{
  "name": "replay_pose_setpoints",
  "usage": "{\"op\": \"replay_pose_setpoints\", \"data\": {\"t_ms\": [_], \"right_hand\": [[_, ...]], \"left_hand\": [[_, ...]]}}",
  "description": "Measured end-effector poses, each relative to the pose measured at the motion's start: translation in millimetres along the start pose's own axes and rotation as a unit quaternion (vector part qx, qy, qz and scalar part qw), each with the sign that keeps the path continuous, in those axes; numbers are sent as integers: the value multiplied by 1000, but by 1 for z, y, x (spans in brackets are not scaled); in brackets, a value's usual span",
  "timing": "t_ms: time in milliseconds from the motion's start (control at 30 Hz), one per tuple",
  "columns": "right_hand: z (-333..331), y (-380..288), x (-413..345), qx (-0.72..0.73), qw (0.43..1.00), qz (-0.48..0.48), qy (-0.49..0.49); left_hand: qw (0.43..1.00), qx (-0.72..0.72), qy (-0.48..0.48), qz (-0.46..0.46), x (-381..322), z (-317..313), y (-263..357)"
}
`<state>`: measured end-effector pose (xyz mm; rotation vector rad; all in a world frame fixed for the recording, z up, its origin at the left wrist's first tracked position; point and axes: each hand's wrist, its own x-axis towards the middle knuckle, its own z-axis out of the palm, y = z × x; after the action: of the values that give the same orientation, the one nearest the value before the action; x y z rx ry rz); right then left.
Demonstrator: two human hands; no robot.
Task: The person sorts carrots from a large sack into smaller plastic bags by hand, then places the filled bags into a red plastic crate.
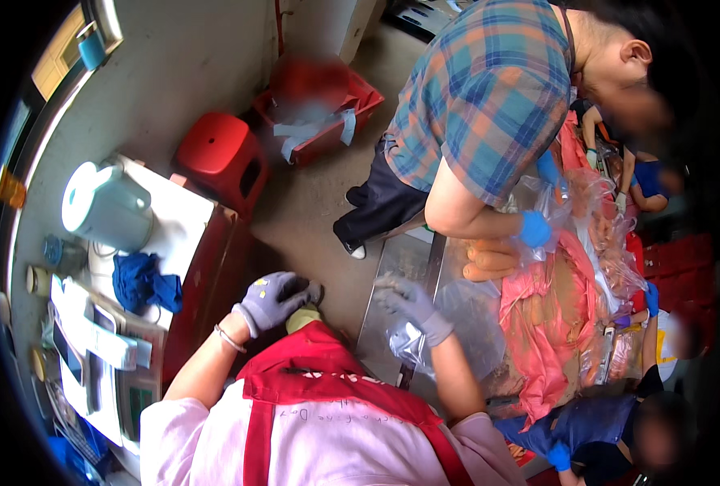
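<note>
My left hand (275,302), in a grey work glove, is in front of the red apron (317,358) with its fingers loosely bent and parted. I see nothing held in it. My right hand (413,305), also gloved in grey, is over the near edge of the metal worktable (396,267) with its fingers spread and nothing in them. Close to its wrist is a shiny silver item (407,341), too unclear to name. Clear plastic sheeting (469,328) spreads beside that hand. Several carrots (490,258) are piled farther along the table.
A co-worker in a plaid shirt (487,91) leans over the table, handling clear plastic bags with blue gloves (534,229). Pink sacking (536,346) drapes across the worktable. More co-workers are at the right. At left are a red stool (217,152), a red crate (329,136) and a white-topped desk (177,212).
</note>
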<state>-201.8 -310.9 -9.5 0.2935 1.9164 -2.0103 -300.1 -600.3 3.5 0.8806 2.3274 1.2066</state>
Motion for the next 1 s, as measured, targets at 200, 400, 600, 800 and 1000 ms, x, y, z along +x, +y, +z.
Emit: {"op": "replay_pose_setpoints", "data": {"t_ms": [200, 400, 600, 800, 1000], "right_hand": [[-2, 21, 96, 18, 1000, 21, 4], [-21, -48, 193, -129, 991, -24, 39], [-65, -80, 287, -55, 994, -33, 91], [-124, -67, 326, -166, 959, 72, 218], [-152, -59, 334, -165, 895, 297, 288]], "left_hand": [[994, -3, 103, -34, 123, -52, -34], [954, -114, 272, -60, 237, -94, -120], [906, -308, 212, -201, 389, -131, -173], [953, -215, 78, -200, 545, -176, -188], [999, -7, 43, -30, 667, -198, -213]]}}
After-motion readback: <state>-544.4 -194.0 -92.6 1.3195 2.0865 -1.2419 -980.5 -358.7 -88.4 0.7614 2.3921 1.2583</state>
